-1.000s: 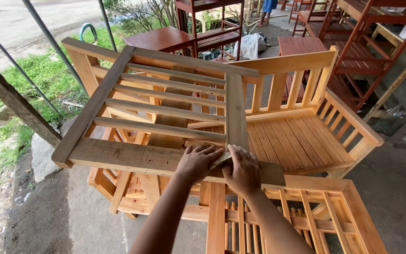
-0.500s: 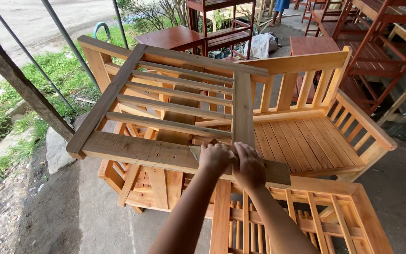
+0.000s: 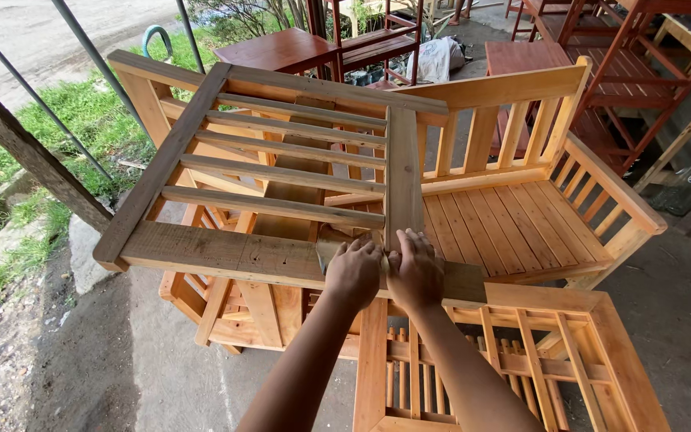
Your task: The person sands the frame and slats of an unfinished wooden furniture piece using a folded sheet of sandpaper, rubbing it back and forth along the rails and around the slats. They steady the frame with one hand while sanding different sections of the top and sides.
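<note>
- The left hand (image 3: 353,272) is lying palm down on the near rail of the frame (image 3: 225,252), fingers curled close together and pressing on a small flat pad (image 3: 328,254) – pale, only its left edge showing past the knuckles.
- The right hand (image 3: 415,270) is resting just beside it, thumb touching the left hand, fingers narrowly spread and flat on the joint where the near rail is meeting the right upright of the frame.
- Whether the right hand is also gripping the pad cannot be told; the hands are covering it.
- Counted: two hands, one pad, one frame with five slats (image 3: 281,174) running between its two side pieces.
- The frame is lying tilted, its near rail directly under both hands and its far end reaching away and to the left, resting on the bench (image 3: 521,224).
- The bench is standing behind the hands to the right, with a slatted seat and a slatted back.
- Two more slatted pieces are lying low – one below the frame at left (image 3: 225,312), one under the forearms at right (image 3: 553,360).
- A dark red table (image 3: 277,50) is standing beyond the frame, with red shelves (image 3: 625,56) at far right.
- Grass (image 3: 49,120) is showing at left behind slanting metal bars.
</note>
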